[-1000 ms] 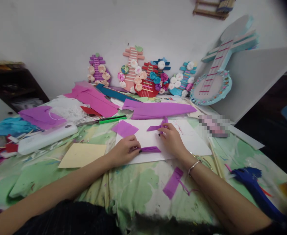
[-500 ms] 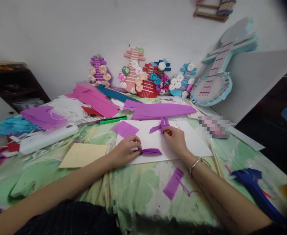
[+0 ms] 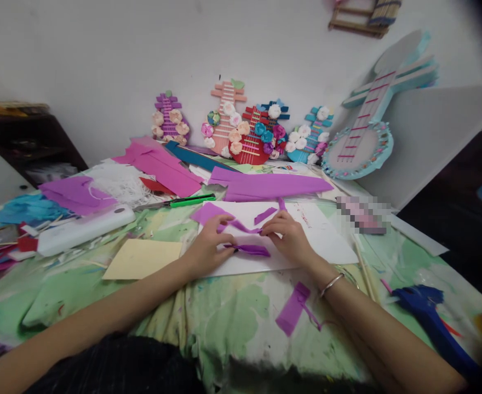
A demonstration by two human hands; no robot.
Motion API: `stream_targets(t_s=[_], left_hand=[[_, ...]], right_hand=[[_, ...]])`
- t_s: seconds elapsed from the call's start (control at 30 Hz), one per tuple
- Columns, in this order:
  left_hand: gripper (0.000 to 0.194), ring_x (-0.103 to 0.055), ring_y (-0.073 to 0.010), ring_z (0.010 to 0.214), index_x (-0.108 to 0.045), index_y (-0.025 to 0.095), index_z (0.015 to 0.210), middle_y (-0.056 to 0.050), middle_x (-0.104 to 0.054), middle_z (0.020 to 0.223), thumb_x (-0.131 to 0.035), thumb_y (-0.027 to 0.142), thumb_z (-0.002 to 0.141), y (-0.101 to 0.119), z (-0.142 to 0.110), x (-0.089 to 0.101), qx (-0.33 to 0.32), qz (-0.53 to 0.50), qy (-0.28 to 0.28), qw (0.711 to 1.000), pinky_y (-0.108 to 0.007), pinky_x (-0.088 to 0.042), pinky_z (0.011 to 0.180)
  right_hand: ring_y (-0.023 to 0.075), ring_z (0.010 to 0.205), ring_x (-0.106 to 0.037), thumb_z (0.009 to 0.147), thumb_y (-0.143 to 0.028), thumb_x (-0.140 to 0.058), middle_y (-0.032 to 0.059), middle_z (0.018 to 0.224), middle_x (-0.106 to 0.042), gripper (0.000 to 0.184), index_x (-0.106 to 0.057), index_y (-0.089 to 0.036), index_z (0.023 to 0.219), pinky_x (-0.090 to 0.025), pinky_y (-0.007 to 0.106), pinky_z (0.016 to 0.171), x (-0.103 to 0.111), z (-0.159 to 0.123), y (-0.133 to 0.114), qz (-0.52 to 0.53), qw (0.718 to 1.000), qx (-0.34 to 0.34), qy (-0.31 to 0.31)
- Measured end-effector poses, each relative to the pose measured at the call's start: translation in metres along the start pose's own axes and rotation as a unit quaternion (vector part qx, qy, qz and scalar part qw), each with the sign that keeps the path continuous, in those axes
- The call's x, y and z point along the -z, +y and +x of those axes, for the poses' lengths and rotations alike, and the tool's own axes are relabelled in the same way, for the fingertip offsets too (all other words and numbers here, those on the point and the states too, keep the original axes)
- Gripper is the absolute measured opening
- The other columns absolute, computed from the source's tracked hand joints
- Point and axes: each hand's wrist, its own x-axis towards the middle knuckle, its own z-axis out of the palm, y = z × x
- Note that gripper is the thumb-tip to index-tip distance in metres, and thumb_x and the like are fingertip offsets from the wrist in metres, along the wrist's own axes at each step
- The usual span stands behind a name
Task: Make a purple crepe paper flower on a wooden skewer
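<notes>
Over a white board (image 3: 327, 241), my left hand (image 3: 213, 246) pinches a narrow folded piece of purple crepe paper (image 3: 254, 250) by its left end. Just right of it, my right hand (image 3: 286, 235) has its fingertips together on the end of a thin purple strip (image 3: 245, 226), which stretches left toward my left hand. A short purple scrap (image 3: 264, 216) lies on the board behind my right fingers. A flat purple paper piece (image 3: 210, 211) rests at the board's back left corner, partly behind my left hand.
Left of the board lie a cream card (image 3: 142, 260), a white glue gun-like bar (image 3: 87, 230) and a green-handled cutter (image 3: 191, 200). A blue glue gun (image 3: 430, 317) sits at right. Purple sheets (image 3: 274, 185) and flower-decorated paper instruments (image 3: 251, 137) stand behind.
My right hand has moved left and nearer, from the back of the board to beside my left hand. It now pinches a purple strip. My left hand has stayed nearly in place.
</notes>
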Motion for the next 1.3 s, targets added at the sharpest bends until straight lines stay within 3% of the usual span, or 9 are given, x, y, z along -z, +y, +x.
stream_targets(t_s=[0.13, 0.27, 0.37, 0.47, 0.6, 0.77, 0.9, 1.03, 1.3], left_hand=[[0.009, -0.048, -0.0252, 0.110, -0.071, 0.019, 0.076, -0.011, -0.050, 0.119, -0.062, 0.016, 0.075, -0.003, -0.001, 0.000, 0.009, 0.002, 0.027, 1.000, -0.040, -0.044, 0.089], [0.009, -0.058, -0.0187, 0.087, -0.069, 0.017, 0.075, -0.007, -0.062, 0.092, -0.061, 0.014, 0.076, -0.004, -0.001, -0.002, -0.007, -0.014, -0.015, 1.000, -0.035, -0.048, 0.079], [0.008, -0.058, -0.0173, 0.081, -0.068, 0.015, 0.075, -0.006, -0.065, 0.084, -0.060, 0.013, 0.076, -0.003, 0.001, -0.003, -0.020, -0.014, -0.020, 0.999, -0.033, -0.048, 0.076], [0.009, -0.058, -0.0175, 0.080, -0.067, 0.015, 0.074, -0.005, -0.067, 0.081, -0.058, 0.012, 0.076, -0.001, 0.003, -0.003, -0.046, -0.006, -0.017, 0.999, -0.033, -0.047, 0.076], [0.010, -0.058, -0.0179, 0.081, -0.066, 0.015, 0.076, -0.005, -0.068, 0.080, -0.056, 0.011, 0.078, -0.001, 0.004, -0.003, -0.096, 0.004, -0.009, 0.995, -0.034, -0.047, 0.077], [0.011, -0.056, -0.0199, 0.090, -0.065, 0.014, 0.082, -0.006, -0.069, 0.084, -0.055, 0.012, 0.081, -0.005, 0.002, -0.003, -0.163, 0.044, 0.002, 0.986, -0.035, -0.047, 0.079], [0.012, -0.055, -0.0205, 0.093, -0.065, 0.016, 0.087, -0.005, -0.070, 0.086, -0.055, 0.012, 0.082, -0.007, 0.000, -0.002, -0.204, 0.083, 0.015, 0.975, -0.035, -0.047, 0.080], [0.012, -0.055, -0.0201, 0.091, -0.065, 0.017, 0.087, -0.004, -0.070, 0.085, -0.055, 0.013, 0.083, -0.006, 0.001, -0.002, -0.215, 0.099, 0.023, 0.971, -0.034, -0.047, 0.078], [0.013, -0.054, -0.0196, 0.090, -0.065, 0.016, 0.086, -0.005, -0.069, 0.085, -0.053, 0.014, 0.084, -0.006, 0.000, -0.002, -0.200, 0.086, 0.003, 0.976, -0.034, -0.048, 0.078]], right_hand=[[0.0174, 0.075, -0.052, 0.069, 0.003, -0.050, 0.0003, 0.071, -0.066, 0.029, -0.065, -0.021, 0.065, -0.046, 0.034, 0.068, -0.003, -0.003, 0.002, 0.033, 0.996, 0.020, -0.079], [0.0190, 0.091, -0.052, 0.062, 0.011, -0.038, 0.0009, 0.092, -0.067, 0.037, -0.060, -0.019, 0.064, -0.045, 0.037, 0.079, -0.003, -0.001, 0.003, 0.043, 0.998, -0.029, -0.046], [0.0209, 0.107, -0.048, 0.060, 0.012, -0.032, 0.0039, 0.120, -0.057, 0.056, -0.061, -0.019, 0.097, -0.042, 0.042, 0.088, -0.007, 0.003, 0.007, 0.003, 0.998, -0.056, -0.041], [0.0235, 0.114, -0.042, 0.061, 0.012, -0.034, 0.0085, 0.132, -0.047, 0.070, -0.048, -0.018, 0.123, -0.038, 0.045, 0.093, -0.012, 0.004, 0.016, -0.048, 0.992, -0.042, -0.105], [0.0225, 0.105, -0.049, 0.072, 0.007, -0.037, 0.0118, 0.114, -0.057, 0.055, -0.049, -0.015, 0.121, -0.041, 0.041, 0.090, -0.014, 0.003, 0.026, -0.067, 0.988, -0.070, -0.120], [0.0188, 0.078, -0.057, 0.082, -0.017, -0.052, 0.0071, 0.086, -0.063, 0.017, -0.059, -0.017, 0.098, -0.045, 0.033, 0.073, -0.005, 0.005, 0.018, -0.067, 0.989, -0.127, -0.029], [0.0161, 0.071, -0.057, 0.073, -0.027, -0.068, 0.0033, 0.077, -0.063, 0.021, -0.059, -0.018, 0.089, -0.045, 0.029, 0.068, 0.001, 0.007, 0.006, 0.009, 0.993, -0.114, 0.030], [0.0144, 0.071, -0.055, 0.068, -0.021, -0.069, 0.0017, 0.078, -0.061, 0.018, -0.059, -0.018, 0.083, -0.044, 0.027, 0.066, 0.000, 0.005, 0.000, 0.105, 0.986, -0.129, 0.006], [0.0127, 0.072, -0.056, 0.068, -0.019, -0.064, 0.0012, 0.079, -0.060, 0.012, -0.060, -0.016, 0.079, -0.046, 0.026, 0.067, -0.003, 0.002, 0.013, 0.347, 0.910, -0.226, -0.014]])
